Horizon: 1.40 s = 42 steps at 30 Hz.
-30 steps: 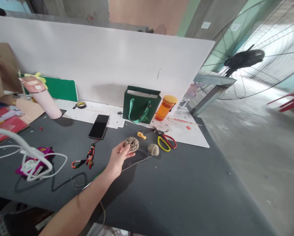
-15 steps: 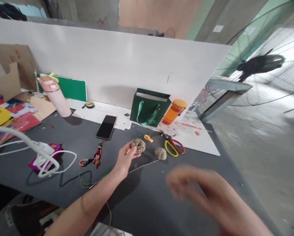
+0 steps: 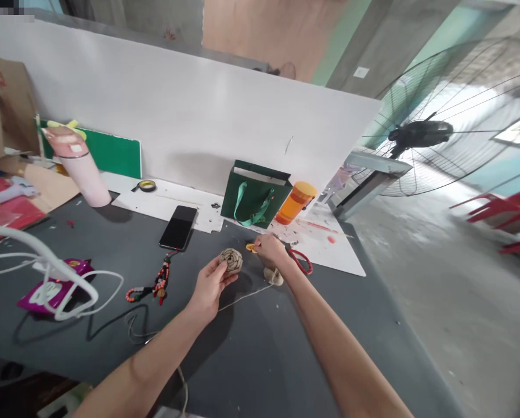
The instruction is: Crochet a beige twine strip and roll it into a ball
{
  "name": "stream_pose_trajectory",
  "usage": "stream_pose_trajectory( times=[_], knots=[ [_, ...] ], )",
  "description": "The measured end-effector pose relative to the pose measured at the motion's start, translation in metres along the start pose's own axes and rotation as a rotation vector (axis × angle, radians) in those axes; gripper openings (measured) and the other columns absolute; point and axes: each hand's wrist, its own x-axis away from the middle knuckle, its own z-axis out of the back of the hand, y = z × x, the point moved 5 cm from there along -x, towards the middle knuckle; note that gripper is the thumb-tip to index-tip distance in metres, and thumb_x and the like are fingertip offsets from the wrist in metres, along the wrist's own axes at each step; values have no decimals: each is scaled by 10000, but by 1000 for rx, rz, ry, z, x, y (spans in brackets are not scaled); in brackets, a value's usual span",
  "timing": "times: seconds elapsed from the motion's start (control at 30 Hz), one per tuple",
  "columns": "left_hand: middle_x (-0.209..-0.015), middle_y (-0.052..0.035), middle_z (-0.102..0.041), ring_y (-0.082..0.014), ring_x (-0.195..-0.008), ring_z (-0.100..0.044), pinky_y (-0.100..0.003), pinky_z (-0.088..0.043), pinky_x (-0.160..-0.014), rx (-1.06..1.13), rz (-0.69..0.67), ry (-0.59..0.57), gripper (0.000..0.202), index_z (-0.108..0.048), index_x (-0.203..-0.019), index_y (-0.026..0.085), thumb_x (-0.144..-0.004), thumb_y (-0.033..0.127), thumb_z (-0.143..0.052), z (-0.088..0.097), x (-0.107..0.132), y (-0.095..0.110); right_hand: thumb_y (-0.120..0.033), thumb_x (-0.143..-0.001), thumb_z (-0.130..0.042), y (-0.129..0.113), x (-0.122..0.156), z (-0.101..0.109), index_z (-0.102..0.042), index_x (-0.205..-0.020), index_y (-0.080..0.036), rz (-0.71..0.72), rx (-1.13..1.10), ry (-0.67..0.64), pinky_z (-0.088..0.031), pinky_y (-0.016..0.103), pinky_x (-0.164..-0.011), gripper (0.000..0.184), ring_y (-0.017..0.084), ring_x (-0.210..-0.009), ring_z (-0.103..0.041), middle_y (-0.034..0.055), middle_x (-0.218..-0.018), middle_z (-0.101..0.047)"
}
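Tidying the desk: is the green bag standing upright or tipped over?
Upright: the green paper bag stands on its base, teal ribbon handles drooping down its front.

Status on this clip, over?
Left hand grip shut on coiled twine rosette. Right hand over red-handled scissors, beside orange piece. Twine ball under right wrist.

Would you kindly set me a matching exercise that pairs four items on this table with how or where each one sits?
Things:
1. Coiled twine rosette
2. Black smartphone
3. Green paper bag
4. Beaded cord

Positions:
A. Standing upright beside an orange bottle
B. Held in the left hand
C. Lying flat with its screen facing up
D. Lying in a loose curve on the dark tabletop, left of the hand

Right pairs: 1-B, 2-C, 3-A, 4-D.
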Motion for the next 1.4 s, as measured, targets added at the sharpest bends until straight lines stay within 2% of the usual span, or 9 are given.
stream_pose_trajectory(
  times=[0.17, 0.23, 0.3, 0.43, 0.5, 0.57, 0.7, 0.9, 1.4],
  knots=[
    [-791, -56, -787, -151, -688, -736, -253, -572, -689, 16, 8, 7, 78, -750, -877, 147, -838, 95, -706, 1, 0, 1, -332, -983, -645, -2, 9, 4, -628, -1240, -159, 84, -136, 61, -587, 446, -891, 310, 237, -1048, -680, 98, -1235, -665],
    [-794, -55, -785, -153, -693, -736, -253, -577, -687, 25, 0, 2, 64, -745, -870, 147, -839, 106, -707, 2, -1, 3, -235, -995, -583, 0, 27, 9, -652, -1106, -139, 142, -238, 115, -582, 393, -857, 162, 210, -951, -700, 80, -1048, -723],
    [-804, -58, -785, -163, -710, -741, -260, -583, -696, 31, -8, -7, 52, -741, -872, 147, -833, 122, -719, 2, -1, 5, -168, -974, -500, 5, 52, 12, -626, -1012, -161, 206, -361, 160, -573, 317, -785, 132, 178, -845, -711, 46, -891, -738],
    [-822, -62, -783, -177, -734, -746, -280, -594, -726, 31, -21, -41, 62, -739, -890, 144, -829, 142, -728, 0, 1, 8, -263, -926, -468, 20, 100, 7, -559, -917, -201, 291, -595, 226, -532, 265, -589, 111, 161, -644, -667, 28, -736, -704],
    [-839, -74, -783, -193, -759, -750, -307, -600, -756, 24, -20, -68, 64, -744, -892, 135, -834, 140, -717, -3, 2, 10, -347, -897, -538, 27, 116, 2, -557, -873, -208, 347, -826, 295, -494, 254, -522, 142, 149, -557, -610, 19, -681, -667],
    [-850, -91, -782, -218, -787, -755, -353, -604, -802, 13, -19, -93, 68, -749, -889, 125, -830, 141, -718, -5, 3, 11, -392, -876, -588, 32, 125, -4, -568, -864, -212, 362, -933, 363, -469, 244, -495, 181, 136, -519, -567, 10, -666, -644],
    [-842, -89, -778, -225, -776, -746, -403, -598, -850, -11, -43, -110, 92, -754, -893, 127, -802, 141, -749, -6, 3, 16, -393, -882, -578, 37, 131, -12, -587, -866, -215, 353, -901, 480, -484, 242, -531, 180, 142, -556, -593, 30, -719, -682],
    [-828, -59, -775, -184, -731, -730, -330, -608, -761, -35, -39, -111, 111, -760, -929, 141, -825, 124, -725, -7, 4, 21, -334, -891, -525, 42, 137, -9, -624, -894, -211, 318, -767, 541, -487, 224, -566, 159, 137, -556, -611, 20, -703, -705],
    [-798, -57, -752, -123, -706, -720, -251, -630, -767, 5, 162, -44, 161, -743, -870, 122, -944, 84, -605, -2, -2, 15, -397, -949, -529, 41, 146, -3, -703, -856, -219, 378, -680, 530, -390, 199, -469, 266, 102, -436, -463, -34, -541, -589]
  ],
)
